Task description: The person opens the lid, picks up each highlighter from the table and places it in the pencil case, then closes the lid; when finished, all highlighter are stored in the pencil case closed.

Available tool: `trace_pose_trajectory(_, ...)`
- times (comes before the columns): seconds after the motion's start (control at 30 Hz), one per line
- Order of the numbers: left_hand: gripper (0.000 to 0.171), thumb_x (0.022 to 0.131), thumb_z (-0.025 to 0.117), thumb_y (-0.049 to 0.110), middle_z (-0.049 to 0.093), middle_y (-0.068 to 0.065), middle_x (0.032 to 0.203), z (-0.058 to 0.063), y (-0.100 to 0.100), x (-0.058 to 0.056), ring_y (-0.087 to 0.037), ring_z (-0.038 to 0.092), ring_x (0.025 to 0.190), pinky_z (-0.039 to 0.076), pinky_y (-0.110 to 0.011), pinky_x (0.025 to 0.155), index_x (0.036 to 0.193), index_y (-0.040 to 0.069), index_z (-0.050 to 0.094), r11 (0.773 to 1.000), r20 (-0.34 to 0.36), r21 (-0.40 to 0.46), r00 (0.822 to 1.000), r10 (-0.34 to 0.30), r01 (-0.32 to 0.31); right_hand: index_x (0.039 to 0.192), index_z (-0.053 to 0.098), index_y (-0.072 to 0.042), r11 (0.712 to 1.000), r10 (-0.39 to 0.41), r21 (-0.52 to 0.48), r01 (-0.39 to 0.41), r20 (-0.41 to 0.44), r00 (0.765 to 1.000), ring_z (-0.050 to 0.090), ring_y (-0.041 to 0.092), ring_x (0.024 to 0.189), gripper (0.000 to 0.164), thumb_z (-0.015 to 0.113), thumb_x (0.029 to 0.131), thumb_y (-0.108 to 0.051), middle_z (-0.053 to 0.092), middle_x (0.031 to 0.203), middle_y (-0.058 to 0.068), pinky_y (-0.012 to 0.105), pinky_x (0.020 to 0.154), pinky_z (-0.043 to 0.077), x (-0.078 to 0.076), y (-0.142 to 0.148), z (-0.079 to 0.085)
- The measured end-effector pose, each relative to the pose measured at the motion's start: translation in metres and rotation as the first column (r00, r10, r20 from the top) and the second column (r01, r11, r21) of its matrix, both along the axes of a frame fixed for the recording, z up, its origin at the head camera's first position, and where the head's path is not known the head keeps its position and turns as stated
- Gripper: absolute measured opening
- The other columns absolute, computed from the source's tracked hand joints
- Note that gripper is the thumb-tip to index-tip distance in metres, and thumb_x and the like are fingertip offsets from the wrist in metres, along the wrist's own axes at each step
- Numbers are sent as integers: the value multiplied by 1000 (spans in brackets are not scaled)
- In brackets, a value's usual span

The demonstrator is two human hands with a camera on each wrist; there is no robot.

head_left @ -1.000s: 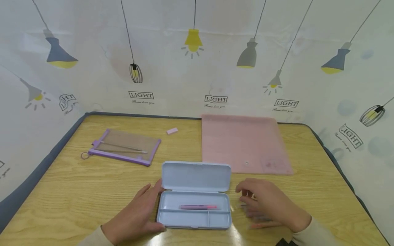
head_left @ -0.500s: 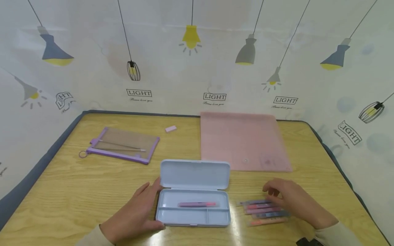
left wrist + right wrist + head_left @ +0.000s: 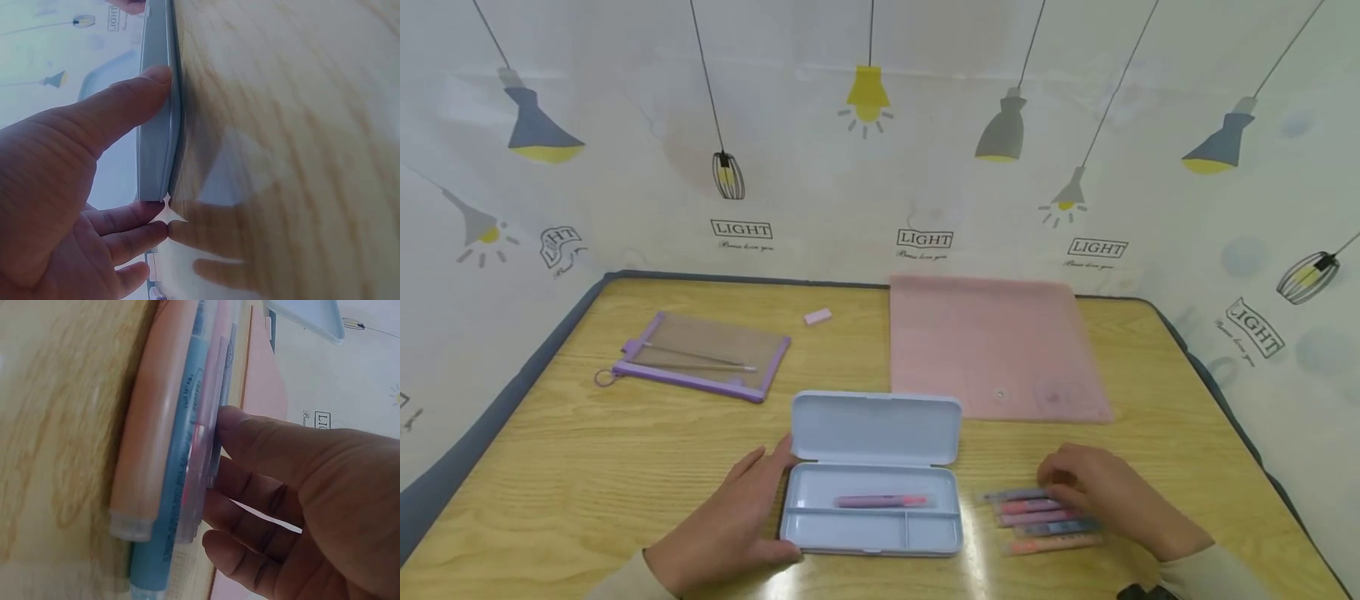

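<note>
An open light-blue pencil case (image 3: pixel 844 530) lies on the table, its lid raised at the back. One purple highlighter with a pink end (image 3: pixel 880 501) rests in its rear compartment. My left hand (image 3: pixel 730 525) holds the case at its left end, thumb on the front wall (image 3: pixel 156 131) and fingers by the left side. To the right lie several highlighters side by side, with an orange one (image 3: pixel 1048 544) nearest and a blue one (image 3: pixel 178 462) beside it. My right hand (image 3: pixel 1108 496) pinches the farthest, a greyish highlighter (image 3: pixel 1018 495), between thumb and fingers.
A clear pouch with purple edging (image 3: pixel 700 354) lies at the back left with thin sticks inside. Near it sits a small pink eraser (image 3: pixel 817 317). A pink translucent folder (image 3: pixel 985 350) lies behind the case to the right. A printed curtain (image 3: pixel 805 192) surrounds the table.
My right hand has let go of the highlighters near the case, moved right, then lowered its fingers onto the farthest one. The left hand stays on the case.
</note>
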State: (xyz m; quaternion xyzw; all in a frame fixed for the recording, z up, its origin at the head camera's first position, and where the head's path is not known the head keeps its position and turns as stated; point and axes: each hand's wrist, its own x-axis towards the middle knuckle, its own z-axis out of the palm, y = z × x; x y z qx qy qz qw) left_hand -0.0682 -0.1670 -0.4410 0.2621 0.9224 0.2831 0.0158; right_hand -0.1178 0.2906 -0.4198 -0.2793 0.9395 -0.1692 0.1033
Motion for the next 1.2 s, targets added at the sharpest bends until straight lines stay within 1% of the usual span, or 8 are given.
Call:
trace_pose_trajectory(0.27,124,61,90,32,53,0,136,1,1,1,-16,47,133,20,-47,120,155,0,16,1000,18,-8,1000,3,-3,89,71,-23,999,36,-25,-37,-43,998,49,-6,74,10,72,87,-13,59,85,-18,23,62,47,-1,1,-4)
trace_pose_trajectory(0.4,124,61,89,33,54,1,135,1,1,2,-15,48,132,19,-46,120,155,1,16,1000,22,-6,1000,5,-4,89,71,-23,1000,20,-14,-21,-54,998,53,-5,77,10,71,87,-13,60,87,-18,24,65,51,0,0,-1)
trace_pose_trajectory(0.57,124,60,89,32,54,2,135,1,1,1,-14,48,131,20,-46,120,156,2,16,1000,17,-1,1000,5,-5,92,70,-23,1000,-18,-25,16,-73,997,58,-4,79,10,70,88,-14,62,89,-17,23,67,54,2,-4,9)
trace_pose_trajectory(0.67,124,60,90,32,54,2,135,1,1,1,-15,48,131,20,-47,120,156,2,16,1000,16,3,1000,4,-4,93,68,-25,999,-26,-27,23,-114,993,58,-4,80,12,70,88,-14,62,90,-18,23,67,54,4,-9,16)
trace_pose_trajectory(0.83,124,60,90,32,54,1,135,1,1,0,-16,48,131,21,-49,119,156,2,17,1000,11,8,1000,-3,3,93,68,-26,1000,-9,-26,3,-213,977,58,-5,80,13,72,87,-14,62,90,-18,22,66,55,8,-23,30)
trace_pose_trajectory(0.93,124,59,90,31,53,1,136,1,1,0,-16,49,131,23,-51,119,156,3,17,1000,9,16,1000,-2,2,92,68,-24,999,17,-27,-24,-239,971,57,-5,77,11,71,87,-15,62,89,-17,22,64,53,8,-36,37)
trace_pose_trajectory(1.03,124,59,91,31,53,1,136,1,1,0,-16,49,131,23,-52,118,156,4,18,1000,10,16,1000,1,-1,90,68,-23,998,44,-29,-53,-256,966,51,-6,73,7,70,89,-16,60,87,-16,21,62,50,7,-50,41)
trace_pose_trajectory(1.2,125,59,90,32,54,1,134,1,1,0,-17,49,130,23,-50,119,156,3,17,1000,-5,3,1000,-2,2,89,67,-21,994,90,-33,-103,-265,960,46,-6,69,4,69,90,-18,57,85,-16,20,59,47,7,-74,42)
